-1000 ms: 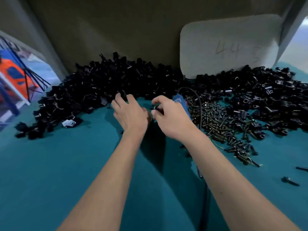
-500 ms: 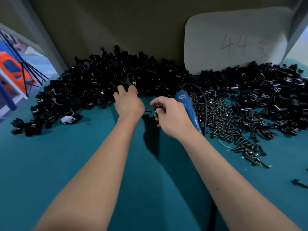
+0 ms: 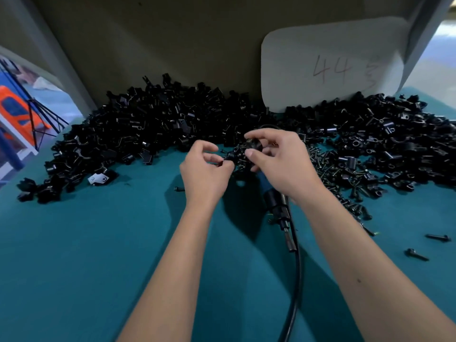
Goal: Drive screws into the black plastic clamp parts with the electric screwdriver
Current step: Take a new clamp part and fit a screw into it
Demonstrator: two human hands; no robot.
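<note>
Teal cloth-covered bench (image 3: pixel 98 255), heap of loose black plastic clamp parts (image 3: pixel 153 129) along its back edge; landmark: blue electric screwdriver (image 3: pixel 272 196), lying handle-end toward the person, long axis running away. Right hand (image 3: pixel 278 159), directly above it, pinches a round black plastic clamp piece (image 3: pixel 253 145) between thumb and fingers; left hand (image 3: pixel 204 171), just left, fingers curled, pinches something small and dark, likely a screw; screw scatter (image 3: pixel 343 174) right of the driver. Right hand is nearer the tool.
</note>
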